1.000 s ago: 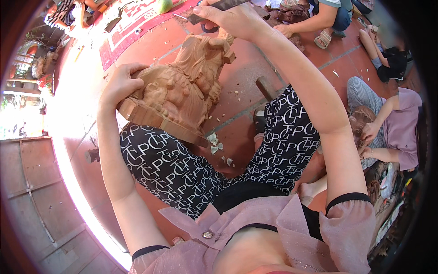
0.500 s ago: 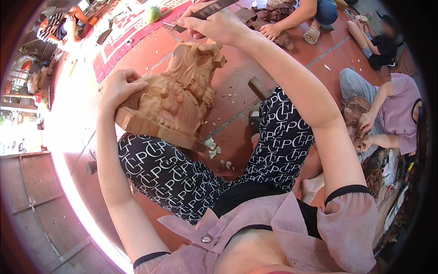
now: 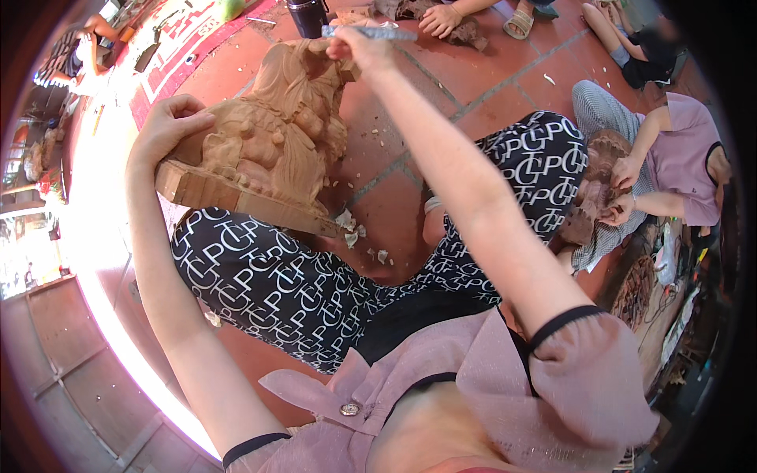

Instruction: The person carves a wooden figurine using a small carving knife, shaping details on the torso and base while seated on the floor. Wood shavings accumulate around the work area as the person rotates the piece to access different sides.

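Observation:
A pale brown wood carving (image 3: pixel 276 142) with figures in relief leans over my left thigh, its flat base (image 3: pixel 229 197) toward me. My left hand (image 3: pixel 177 122) grips the left edge of the carving near the base, thumb over the front and fingers behind. At the carving's far upper end, my right hand (image 3: pixel 359 49) is closed on a thin flat strip (image 3: pixel 382 34), which now looks pale blue-grey and is slightly blurred. Its exact kind cannot be made out. Whether the strip touches the wood is unclear.
A black tumbler (image 3: pixel 307 17) stands beyond the carving. Wood chips (image 3: pixel 348 225) lie on the red tiles. Another person's hand (image 3: pixel 440 20) rests beside dark carved wood. At right, a person in pink (image 3: pixel 686 158) holds a brown carving (image 3: pixel 603 158). A red mat (image 3: pixel 185 55) lies far left.
My right hand has come down toward the carving's upper end, and the strip has swung from slanted and dark to nearly level and pale. My left hand keeps its grip. The view has shifted.

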`<control>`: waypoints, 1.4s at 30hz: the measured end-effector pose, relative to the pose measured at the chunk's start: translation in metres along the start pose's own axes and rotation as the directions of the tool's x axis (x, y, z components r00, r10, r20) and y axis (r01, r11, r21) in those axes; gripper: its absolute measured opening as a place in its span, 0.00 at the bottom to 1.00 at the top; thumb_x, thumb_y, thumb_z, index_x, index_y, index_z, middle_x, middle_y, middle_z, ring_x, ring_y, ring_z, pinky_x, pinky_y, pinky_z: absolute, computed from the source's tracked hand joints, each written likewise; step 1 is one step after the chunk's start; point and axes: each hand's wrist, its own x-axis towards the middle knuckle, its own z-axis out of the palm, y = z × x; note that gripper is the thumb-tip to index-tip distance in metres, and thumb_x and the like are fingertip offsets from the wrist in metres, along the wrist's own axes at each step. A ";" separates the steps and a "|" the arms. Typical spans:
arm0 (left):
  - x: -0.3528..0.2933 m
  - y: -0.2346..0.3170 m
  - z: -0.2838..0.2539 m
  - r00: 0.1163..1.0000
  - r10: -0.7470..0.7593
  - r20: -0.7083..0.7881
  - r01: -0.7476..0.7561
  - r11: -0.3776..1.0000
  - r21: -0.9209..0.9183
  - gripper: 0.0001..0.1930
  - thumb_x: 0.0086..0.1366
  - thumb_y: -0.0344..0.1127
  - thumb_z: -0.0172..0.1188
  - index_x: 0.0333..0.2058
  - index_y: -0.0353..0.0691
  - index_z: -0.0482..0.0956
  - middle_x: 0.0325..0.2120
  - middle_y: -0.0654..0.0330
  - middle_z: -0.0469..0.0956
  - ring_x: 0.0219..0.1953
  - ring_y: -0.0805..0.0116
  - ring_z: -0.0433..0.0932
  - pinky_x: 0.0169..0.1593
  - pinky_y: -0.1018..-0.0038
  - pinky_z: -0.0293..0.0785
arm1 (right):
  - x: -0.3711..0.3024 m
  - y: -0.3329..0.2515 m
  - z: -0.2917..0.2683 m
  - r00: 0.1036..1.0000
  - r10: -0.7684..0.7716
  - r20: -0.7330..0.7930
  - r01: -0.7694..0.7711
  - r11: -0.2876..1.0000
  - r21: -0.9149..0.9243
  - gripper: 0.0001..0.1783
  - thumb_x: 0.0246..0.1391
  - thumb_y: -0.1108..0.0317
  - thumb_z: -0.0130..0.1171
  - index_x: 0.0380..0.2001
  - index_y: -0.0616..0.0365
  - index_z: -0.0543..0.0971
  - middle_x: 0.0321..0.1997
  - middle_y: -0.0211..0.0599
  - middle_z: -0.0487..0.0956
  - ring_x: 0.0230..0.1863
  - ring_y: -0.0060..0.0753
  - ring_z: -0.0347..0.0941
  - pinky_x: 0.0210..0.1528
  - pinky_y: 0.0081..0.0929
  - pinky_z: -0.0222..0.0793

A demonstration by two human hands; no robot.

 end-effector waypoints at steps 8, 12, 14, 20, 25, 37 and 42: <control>-0.002 0.003 0.004 1.000 -0.014 0.016 0.014 1.000 0.006 0.10 0.53 0.34 0.65 0.31 0.36 0.77 0.22 0.65 0.77 0.26 0.80 0.73 0.31 0.83 0.68 | -0.056 0.087 -0.020 0.953 0.227 -0.202 -0.202 0.970 0.136 0.08 0.50 0.72 0.59 0.30 0.60 0.70 0.27 0.37 0.78 0.26 0.28 0.76 0.30 0.24 0.75; -0.003 0.007 0.004 0.999 -0.038 0.015 0.037 0.999 0.004 0.09 0.53 0.33 0.64 0.31 0.35 0.76 0.23 0.64 0.77 0.26 0.81 0.73 0.32 0.83 0.68 | -0.032 0.081 -0.007 0.979 0.113 -0.172 -0.105 0.993 0.057 0.07 0.47 0.72 0.63 0.26 0.60 0.74 0.27 0.35 0.78 0.28 0.27 0.76 0.32 0.24 0.74; -0.003 0.009 0.004 0.999 -0.043 0.013 0.043 0.999 -0.001 0.09 0.54 0.33 0.64 0.31 0.35 0.76 0.23 0.64 0.77 0.26 0.80 0.73 0.32 0.83 0.68 | -0.026 0.082 -0.007 0.981 0.109 -0.162 -0.092 0.990 0.110 0.07 0.47 0.73 0.63 0.26 0.60 0.74 0.27 0.36 0.78 0.28 0.27 0.76 0.32 0.25 0.75; -0.002 0.010 0.005 0.998 -0.060 0.030 0.061 0.998 -0.029 0.09 0.54 0.32 0.64 0.32 0.34 0.77 0.24 0.64 0.77 0.27 0.80 0.73 0.32 0.84 0.68 | -0.027 0.096 -0.011 0.960 0.160 -0.231 -0.128 0.981 0.148 0.06 0.47 0.75 0.62 0.26 0.60 0.73 0.26 0.37 0.78 0.28 0.28 0.76 0.31 0.26 0.75; -0.007 0.012 0.005 0.997 -0.071 0.017 0.072 0.997 -0.024 0.09 0.55 0.31 0.64 0.32 0.34 0.77 0.24 0.63 0.78 0.27 0.80 0.74 0.32 0.84 0.69 | -0.042 0.091 -0.018 0.929 0.241 -0.281 -0.169 0.952 0.256 0.06 0.47 0.75 0.62 0.26 0.59 0.74 0.26 0.36 0.78 0.28 0.25 0.76 0.33 0.24 0.73; 0.003 0.010 0.006 1.000 -0.001 -0.014 0.002 0.998 0.070 0.09 0.55 0.31 0.64 0.32 0.34 0.77 0.24 0.66 0.77 0.27 0.81 0.72 0.33 0.83 0.67 | -0.028 0.089 -0.008 0.912 0.224 -0.343 -0.151 0.962 0.229 0.08 0.44 0.74 0.65 0.24 0.59 0.74 0.24 0.33 0.77 0.24 0.24 0.73 0.28 0.23 0.71; -0.008 0.005 0.004 0.997 -0.080 -0.005 0.081 0.996 0.047 0.09 0.56 0.30 0.63 0.34 0.33 0.77 0.25 0.65 0.77 0.29 0.80 0.72 0.34 0.83 0.67 | -0.044 0.112 -0.021 0.849 0.382 -0.365 -0.252 0.900 0.356 0.09 0.46 0.70 0.65 0.26 0.57 0.74 0.24 0.31 0.77 0.25 0.23 0.73 0.24 0.19 0.68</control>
